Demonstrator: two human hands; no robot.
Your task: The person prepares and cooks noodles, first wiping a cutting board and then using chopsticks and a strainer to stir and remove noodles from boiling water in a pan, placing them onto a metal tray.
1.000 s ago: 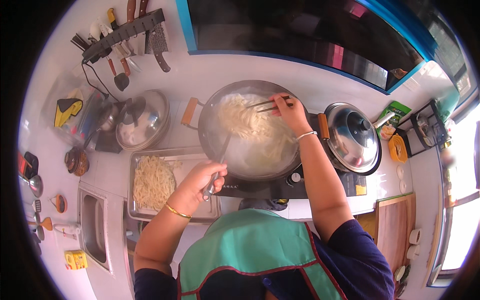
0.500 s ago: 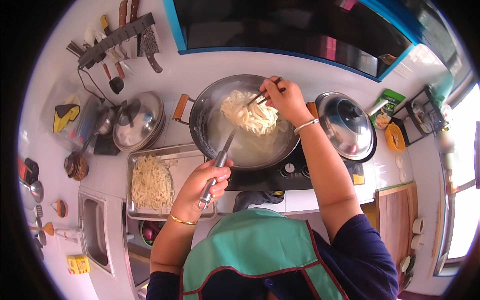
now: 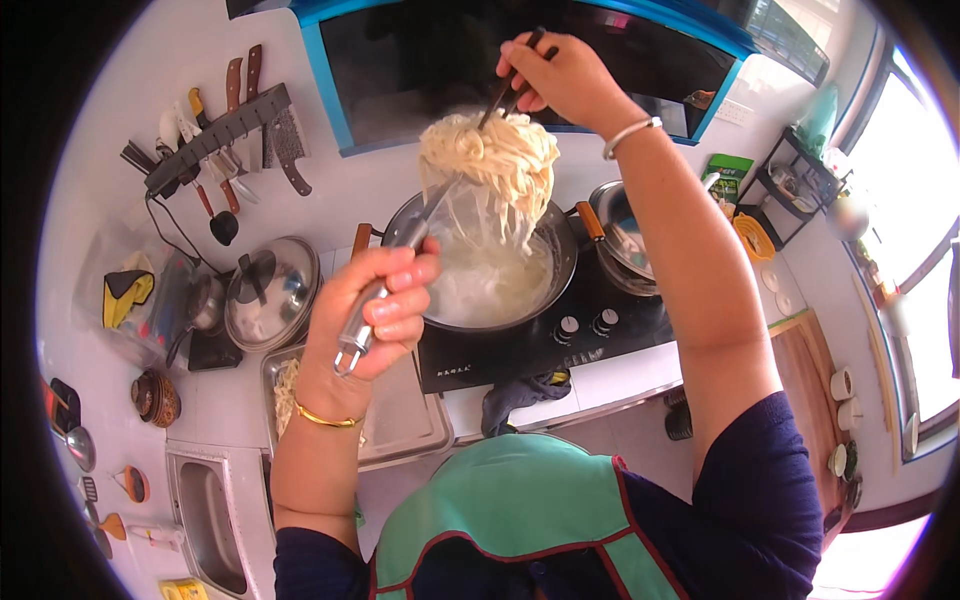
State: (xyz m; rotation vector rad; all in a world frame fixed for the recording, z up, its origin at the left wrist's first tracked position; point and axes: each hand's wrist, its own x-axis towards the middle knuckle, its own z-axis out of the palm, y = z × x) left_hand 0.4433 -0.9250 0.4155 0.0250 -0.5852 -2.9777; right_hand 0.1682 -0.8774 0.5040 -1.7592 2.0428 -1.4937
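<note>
A big heap of pale flat noodles (image 3: 490, 165) hangs above a dark wok (image 3: 567, 268) of cloudy, steaming water. My left hand (image 3: 388, 290) is wrapped round the metal handle (image 3: 360, 325) of a skimmer, whose head is hidden under the noodles. From above, my right hand (image 3: 565, 78) grips a pair of dark chopsticks (image 3: 496, 100), their tips sunk into the top of the heap. Loose strands dangle from its underside toward the water. More noodles (image 3: 285, 392) lie on a metal tray (image 3: 415, 420) at the left, partly covered by my left forearm.
The wok stands on a black stove (image 3: 450, 365). Right of it is another pot (image 3: 622, 240), partly behind my right arm. Leftward are a lidded pan (image 3: 272, 295) and a sink (image 3: 212, 520). A knife rack (image 3: 215, 140) hangs on the wall; a dark cloth (image 3: 520, 400) lies at the counter's front.
Both hands have risen, lifting the noodles up from close over the wok. The heap now hangs higher, with strands trailing below. The view has shifted as well.
</note>
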